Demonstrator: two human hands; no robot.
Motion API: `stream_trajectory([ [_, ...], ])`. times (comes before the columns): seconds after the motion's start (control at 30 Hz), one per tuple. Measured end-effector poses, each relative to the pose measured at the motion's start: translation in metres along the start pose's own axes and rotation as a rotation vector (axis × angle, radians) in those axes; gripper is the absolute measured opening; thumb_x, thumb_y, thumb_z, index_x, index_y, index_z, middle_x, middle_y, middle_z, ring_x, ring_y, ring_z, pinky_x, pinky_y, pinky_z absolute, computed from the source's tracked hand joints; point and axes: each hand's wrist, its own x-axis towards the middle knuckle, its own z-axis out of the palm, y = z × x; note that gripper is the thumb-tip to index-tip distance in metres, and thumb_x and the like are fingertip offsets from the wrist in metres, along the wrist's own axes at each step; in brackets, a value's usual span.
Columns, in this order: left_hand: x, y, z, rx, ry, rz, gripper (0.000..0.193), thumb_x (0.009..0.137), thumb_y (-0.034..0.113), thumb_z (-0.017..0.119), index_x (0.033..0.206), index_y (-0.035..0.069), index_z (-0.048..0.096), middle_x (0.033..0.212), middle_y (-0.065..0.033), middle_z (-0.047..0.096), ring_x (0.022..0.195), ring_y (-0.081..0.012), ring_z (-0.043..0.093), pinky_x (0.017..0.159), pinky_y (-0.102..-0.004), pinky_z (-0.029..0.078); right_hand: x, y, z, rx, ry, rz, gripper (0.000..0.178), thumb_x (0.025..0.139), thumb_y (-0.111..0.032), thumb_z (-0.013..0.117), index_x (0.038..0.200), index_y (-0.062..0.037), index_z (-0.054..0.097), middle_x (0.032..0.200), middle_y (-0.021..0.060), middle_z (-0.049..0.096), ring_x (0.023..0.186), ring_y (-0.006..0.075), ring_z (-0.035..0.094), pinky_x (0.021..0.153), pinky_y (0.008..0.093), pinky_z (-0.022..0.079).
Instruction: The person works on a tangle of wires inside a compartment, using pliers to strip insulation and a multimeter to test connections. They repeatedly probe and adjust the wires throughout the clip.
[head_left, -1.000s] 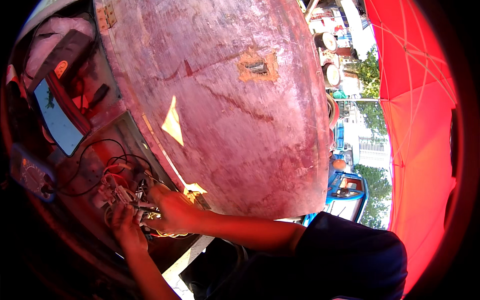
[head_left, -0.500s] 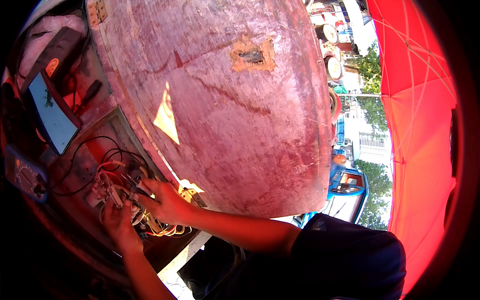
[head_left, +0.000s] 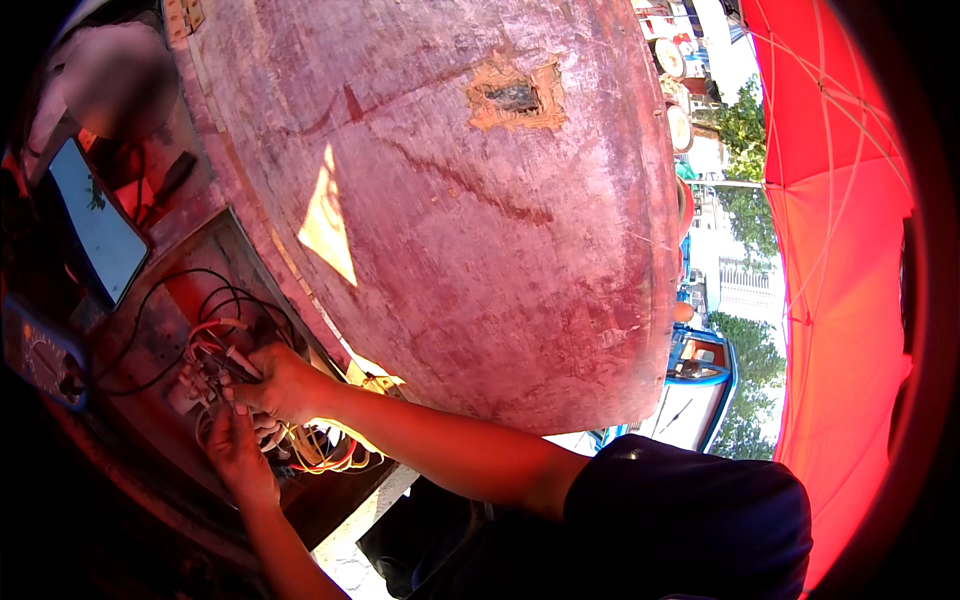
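Note:
Both of my hands meet at a tangle of red, white and yellow wires (head_left: 320, 447) inside an open metal compartment. My right hand (head_left: 290, 385) is closed round a slim, pale-ended test probe (head_left: 243, 364), its tip among the wires. Just below and to the left, my left hand (head_left: 240, 455) pinches a small wire connector whose details are blurred. Thin black leads (head_left: 150, 300) loop through the compartment toward a blue-rimmed multimeter (head_left: 45, 355) at the far left. The fingertips partly hide what they hold.
A large worn reddish panel (head_left: 430, 230) stands beside the compartment, with a hinge (head_left: 375, 380) near my right wrist. A phone-like screen (head_left: 100, 220) leans at the left. Beyond the panel are a blue vehicle (head_left: 700, 370) and a red canopy (head_left: 840, 230).
My right hand has moved slightly left and down, bringing the probe closer to my left fingertips and the wires. The whole view has shifted a little.

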Motion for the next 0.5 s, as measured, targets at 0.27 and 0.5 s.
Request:
stream_trajectory([
  [0.27,0.005,-0.009,-0.012,-0.069,-0.004,0.011,0.018,0.094,0.017,0.058,0.109,0.007,0.059,0.083,0.001,0.061,0.065,-0.007,0.053,0.057,-0.0229,0.043,-0.014,-0.02,0.015,-0.292,0.138,-0.127,0.02,0.09,-0.011,0.058,0.081,0.0065,0.054,0.057,0.0088,0.053,0.044,0.0186,0.057,0.041,0.0335,0.048],
  [0.5,-0.003,0.005,-0.003,-0.115,0.029,-0.01,0.017,0.093,0.014,0.059,0.109,0.008,0.058,0.093,0.0006,0.063,0.075,-0.0065,0.058,0.063,-0.0219,0.046,-0.043,-0.046,0.024,-0.286,0.258,-0.231,0.02,0.09,-0.015,0.062,0.091,0.0044,0.059,0.072,0.0062,0.062,0.062,0.0105,0.059,0.054,0.0289,0.049],
])
